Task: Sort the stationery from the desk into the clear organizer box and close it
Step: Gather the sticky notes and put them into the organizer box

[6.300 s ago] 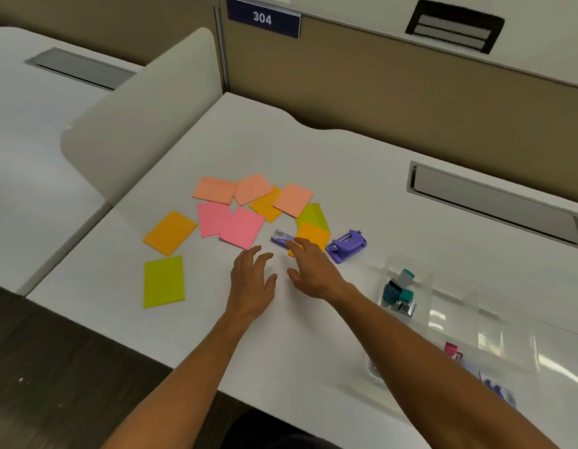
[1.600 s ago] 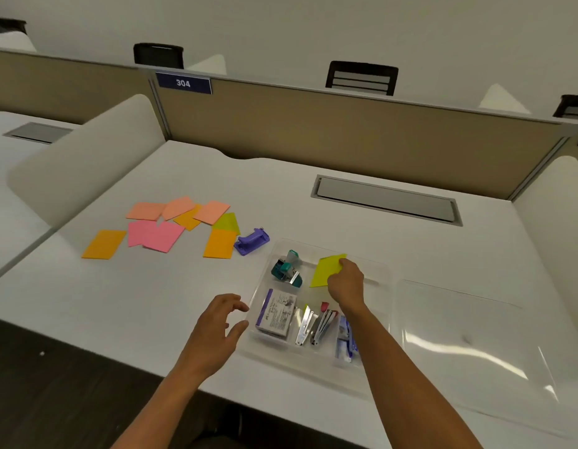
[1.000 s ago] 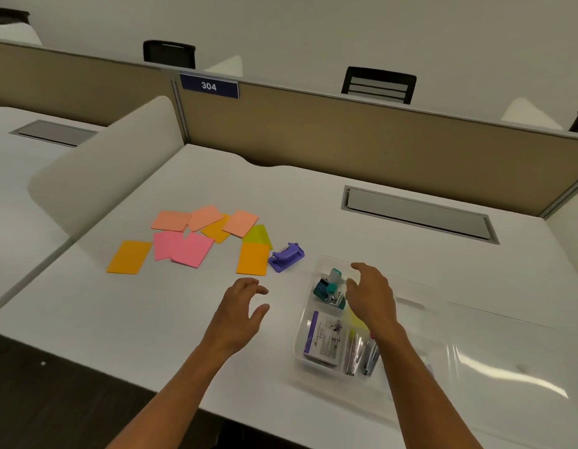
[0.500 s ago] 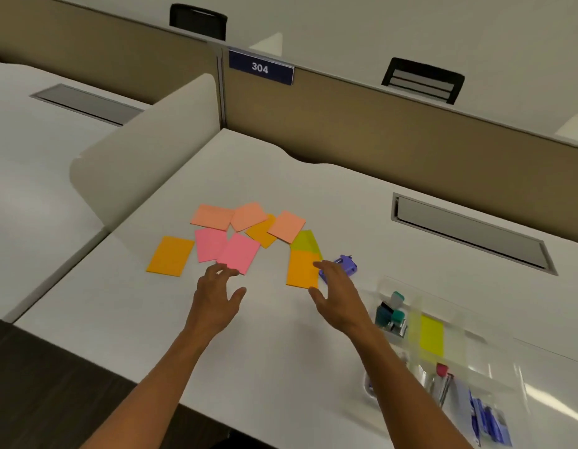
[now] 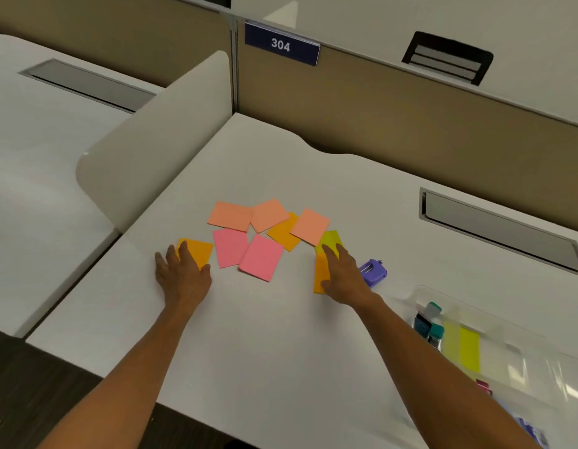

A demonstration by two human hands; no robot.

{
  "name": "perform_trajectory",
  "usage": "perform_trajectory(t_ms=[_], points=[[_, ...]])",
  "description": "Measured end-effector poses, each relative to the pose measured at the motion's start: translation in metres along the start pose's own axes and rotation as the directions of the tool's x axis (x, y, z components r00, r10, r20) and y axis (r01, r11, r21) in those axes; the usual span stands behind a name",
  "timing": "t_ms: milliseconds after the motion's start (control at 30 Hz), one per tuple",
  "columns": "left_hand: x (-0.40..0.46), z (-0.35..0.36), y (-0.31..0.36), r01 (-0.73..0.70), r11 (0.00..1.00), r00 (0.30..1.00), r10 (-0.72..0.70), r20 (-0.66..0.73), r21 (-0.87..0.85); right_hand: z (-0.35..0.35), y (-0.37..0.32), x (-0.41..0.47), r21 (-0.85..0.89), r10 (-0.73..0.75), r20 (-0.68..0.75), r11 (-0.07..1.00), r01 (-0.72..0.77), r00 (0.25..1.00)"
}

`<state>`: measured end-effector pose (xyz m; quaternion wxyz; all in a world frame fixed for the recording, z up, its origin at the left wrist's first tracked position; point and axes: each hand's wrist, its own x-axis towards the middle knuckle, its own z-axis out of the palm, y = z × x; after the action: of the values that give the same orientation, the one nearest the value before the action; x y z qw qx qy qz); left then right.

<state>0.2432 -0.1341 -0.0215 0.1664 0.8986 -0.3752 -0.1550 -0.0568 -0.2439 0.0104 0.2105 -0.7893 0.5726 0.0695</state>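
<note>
Both hands have advanced onto the desk (image 5: 281, 335), left hand (image 5: 183, 274) spread flat on one orange note (image 5: 198, 251), right hand (image 5: 343, 276) flat on another (image 5: 319, 276); next: pinch, carry to organizer box (image 5: 425, 292).

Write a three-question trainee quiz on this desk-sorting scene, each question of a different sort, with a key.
1. True or false: the left hand rests on an orange note.
2. Multiple choice: the purple hole punch lies (A) inside the clear organizer box, (B) on the desk beside the right hand, (C) under the pink notes.
3. Fill in: the note already in the box is ____.

Key: 1 true; 2 B; 3 yellow-green.
</note>
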Motion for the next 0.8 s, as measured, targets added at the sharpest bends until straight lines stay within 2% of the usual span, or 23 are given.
perform_trajectory(t_ms=[100,200,267,400,467,600,800], points=[[0.005,0.009,0.0,-0.025,0.996,1.0,0.024,0.009,0.085,-0.001,0.003,0.014,-0.004,0.057,0.033,0.998,-0.057,0.998],[0.007,0.011,0.002,-0.051,0.993,0.998,0.055,-0.031,0.102,-0.001,0.002,0.025,-0.086,0.125,0.081,0.989,-0.118,0.989],[0.011,0.004,0.007,-0.04,0.995,0.999,0.04,0.004,0.096,-0.002,0.0,0.029,-0.122,0.149,0.112,0.983,-0.136,0.982],[0.022,-0.008,0.015,0.093,0.996,0.993,-0.092,0.077,-0.005,-0.007,-0.006,0.037,-0.13,0.179,0.156,0.979,-0.159,0.971],[0.025,-0.008,0.016,0.112,0.99,0.99,-0.103,0.101,-0.083,-0.009,-0.01,0.04,-0.135,0.186,0.173,0.977,-0.164,0.967],[0.025,-0.006,0.018,0.156,0.975,0.981,-0.135,0.139,-0.155,-0.01,-0.012,0.043,-0.167,0.17,0.219,0.977,-0.135,0.961],[0.026,-0.008,0.022,0.162,0.987,0.966,-0.155,0.208,-0.014,-0.005,-0.015,0.032,-0.24,0.119,0.296,0.97,-0.047,0.948]])
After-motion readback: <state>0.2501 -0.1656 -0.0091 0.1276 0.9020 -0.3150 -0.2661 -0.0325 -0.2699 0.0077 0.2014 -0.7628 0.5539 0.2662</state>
